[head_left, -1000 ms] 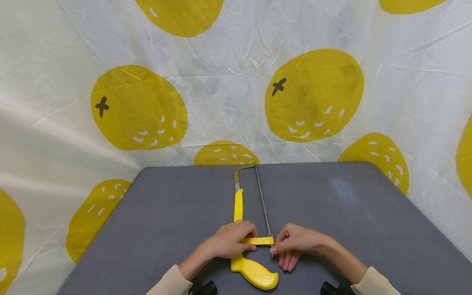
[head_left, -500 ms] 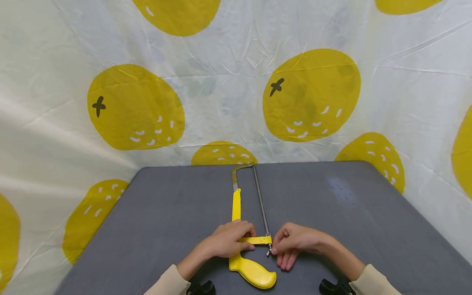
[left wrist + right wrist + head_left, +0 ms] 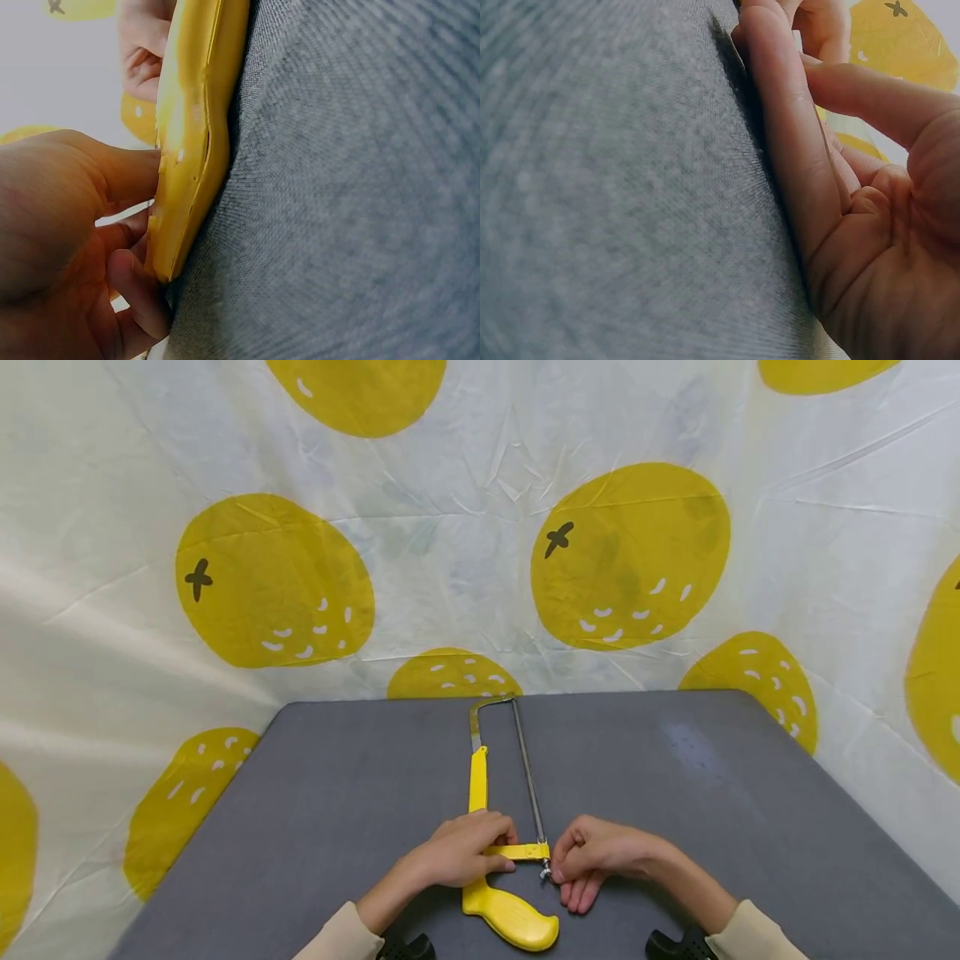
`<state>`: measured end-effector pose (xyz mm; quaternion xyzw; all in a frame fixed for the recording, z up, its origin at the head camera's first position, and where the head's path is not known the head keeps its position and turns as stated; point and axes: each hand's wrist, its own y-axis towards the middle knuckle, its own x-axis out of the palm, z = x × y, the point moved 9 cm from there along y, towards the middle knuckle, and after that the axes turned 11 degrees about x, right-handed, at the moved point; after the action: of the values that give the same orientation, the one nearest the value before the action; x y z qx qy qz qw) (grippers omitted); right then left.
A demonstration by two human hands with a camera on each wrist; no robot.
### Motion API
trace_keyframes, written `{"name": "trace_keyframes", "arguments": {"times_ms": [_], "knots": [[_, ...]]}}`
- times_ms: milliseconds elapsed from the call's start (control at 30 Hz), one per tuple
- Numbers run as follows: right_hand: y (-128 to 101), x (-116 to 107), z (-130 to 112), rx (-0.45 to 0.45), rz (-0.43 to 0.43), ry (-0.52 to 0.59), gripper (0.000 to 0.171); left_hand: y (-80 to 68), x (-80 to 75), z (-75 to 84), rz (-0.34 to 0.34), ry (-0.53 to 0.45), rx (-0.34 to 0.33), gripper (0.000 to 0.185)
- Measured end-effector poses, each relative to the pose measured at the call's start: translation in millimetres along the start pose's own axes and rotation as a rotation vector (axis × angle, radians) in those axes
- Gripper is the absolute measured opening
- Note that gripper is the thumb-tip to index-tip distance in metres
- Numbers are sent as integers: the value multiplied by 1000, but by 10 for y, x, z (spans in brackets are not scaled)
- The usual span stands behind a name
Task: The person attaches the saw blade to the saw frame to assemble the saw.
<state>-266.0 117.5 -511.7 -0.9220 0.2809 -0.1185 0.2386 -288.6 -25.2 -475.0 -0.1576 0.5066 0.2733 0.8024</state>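
Yellow saw [image 3: 480, 781]: lying on the grey table [image 3: 360, 793] at mid-width, its handle [image 3: 517, 922] nearest the person, its curved metal end by the table's far edge
Blade [image 3: 528, 768]: thin and grey, along the saw's right side, from the curved end back to the yellow crossbar [image 3: 528, 852]
Nut [image 3: 545, 873]: small, metal, just on the near side of the crossbar
Left hand [image 3: 463, 850]: laid over the saw at the crossbar, thumb and fingers bent round it in a grip
Right hand [image 3: 611, 856]: thumb and index almost together at the nut, whether pinching or only touching it I cannot tell; the lower fingers reach out along the table
Cuffs [image 3: 347, 935]: beige, at both wrists
Cloth [image 3: 450, 560]: white with yellow fruit, behind the table
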Motion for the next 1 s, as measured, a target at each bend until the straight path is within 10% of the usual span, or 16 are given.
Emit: {"name": "trace_keyframes", "arguments": {"times_ms": [1000], "knots": [[-44, 19, -44, -5, 12, -14, 10, 11, -31, 39, 15, 1, 16, 16]]}}
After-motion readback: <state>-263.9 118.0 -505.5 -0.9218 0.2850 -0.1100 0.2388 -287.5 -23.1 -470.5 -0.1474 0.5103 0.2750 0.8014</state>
